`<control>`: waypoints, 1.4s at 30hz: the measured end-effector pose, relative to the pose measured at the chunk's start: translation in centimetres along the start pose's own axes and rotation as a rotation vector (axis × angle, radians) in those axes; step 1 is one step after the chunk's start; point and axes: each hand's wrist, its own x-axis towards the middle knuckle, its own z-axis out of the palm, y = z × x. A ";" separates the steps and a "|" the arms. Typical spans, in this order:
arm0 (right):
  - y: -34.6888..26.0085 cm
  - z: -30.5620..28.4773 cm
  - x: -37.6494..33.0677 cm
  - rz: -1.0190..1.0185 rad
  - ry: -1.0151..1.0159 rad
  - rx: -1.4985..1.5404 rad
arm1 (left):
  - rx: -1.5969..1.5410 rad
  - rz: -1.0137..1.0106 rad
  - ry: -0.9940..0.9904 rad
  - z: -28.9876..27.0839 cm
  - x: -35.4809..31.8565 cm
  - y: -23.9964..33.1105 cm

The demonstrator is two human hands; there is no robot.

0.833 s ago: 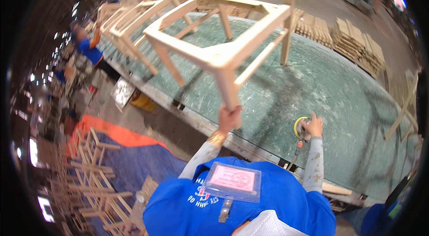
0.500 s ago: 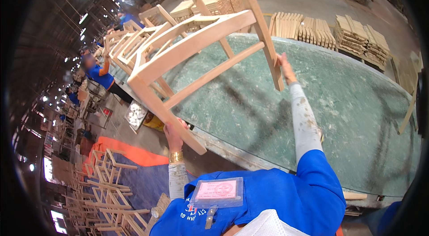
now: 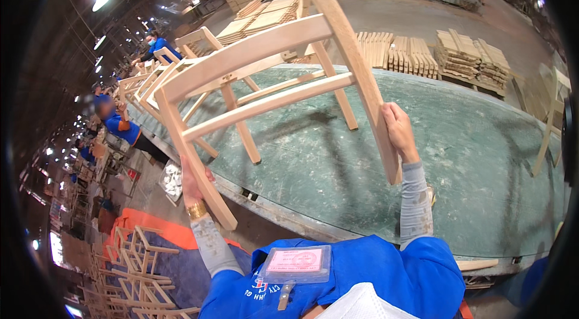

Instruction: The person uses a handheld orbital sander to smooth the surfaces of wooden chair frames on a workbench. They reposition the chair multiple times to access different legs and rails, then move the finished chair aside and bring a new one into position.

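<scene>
Head view: chair over table; left hand wraps one leg, right hand another; right fingers curled, left's partly hidden.

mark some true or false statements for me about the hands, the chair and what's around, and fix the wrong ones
1. The right hand holds a leg of the wooden chair. True.
2. The left hand is empty. False: it holds another leg of the same chair.
3. A gold-coloured band is on the right wrist. False: it is on the left wrist.
4. The table has a green top. True.
5. The orange sheet lies on top of the table. False: it lies on the floor, toward the lower left of the picture.
6. Stacks of wooden pieces are beyond the table's far edge. True.
</scene>
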 end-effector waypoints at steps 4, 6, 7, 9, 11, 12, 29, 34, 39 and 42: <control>2.6 -4.8 -3.7 0.247 0.112 0.205 | 0.011 -0.014 -0.041 2.0 3.6 1.2; 8.0 -8.9 -7.3 0.018 0.408 -0.598 | -0.004 -0.034 -0.050 2.5 5.2 1.6; 10.0 -10.0 -9.9 0.153 0.455 -0.927 | -0.023 -0.056 -0.079 1.9 5.6 1.4; 12.6 -9.8 -14.4 0.491 0.487 -1.334 | -0.011 -0.055 -0.067 1.4 6.1 1.6; 13.4 -8.9 -16.3 0.759 0.466 -1.316 | -0.002 -0.063 -0.068 1.3 6.7 1.8; 13.8 -8.3 -17.3 0.827 0.452 -1.220 | 0.005 -0.069 -0.072 1.4 7.0 2.0; 11.3 -9.7 -20.1 0.706 0.371 -0.998 | 0.060 -0.165 -0.066 3.3 10.2 3.7; 8.4 -8.3 -21.1 0.618 0.378 -0.948 | 0.084 -0.165 -0.075 3.7 11.5 4.1; 7.7 -6.5 -21.4 0.626 0.294 -0.957 | 0.082 -0.165 -0.103 3.8 11.8 4.4; 8.9 -5.2 -22.2 0.598 0.254 -0.944 | 0.106 -0.168 -0.101 3.6 11.8 4.4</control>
